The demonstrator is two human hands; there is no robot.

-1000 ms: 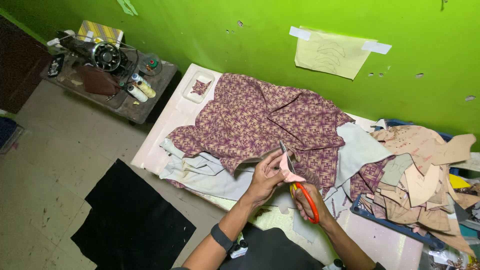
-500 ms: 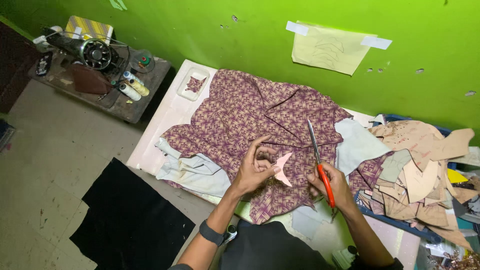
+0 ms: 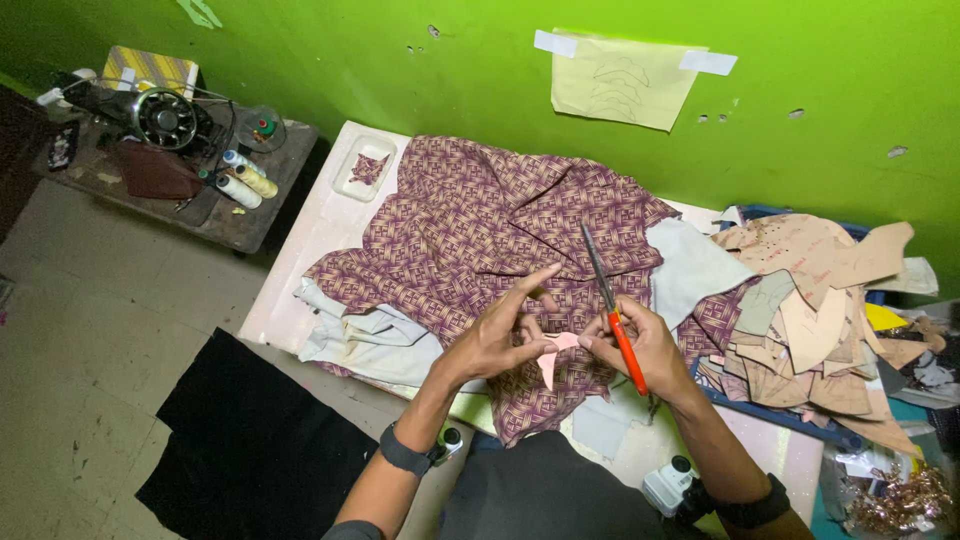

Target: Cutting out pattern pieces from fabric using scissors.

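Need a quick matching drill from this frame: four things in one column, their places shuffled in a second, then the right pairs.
Things
1. scissors
2. pink cut piece
3. paper sheet
4. thread spools

Places
A. taped to the green wall
B. on the dark side table, beside the sewing machine
C. in the right hand, blades pointing away
D. between both hands, at the left hand fingertips

Pairs: 1-C, 2-D, 3-A, 4-B
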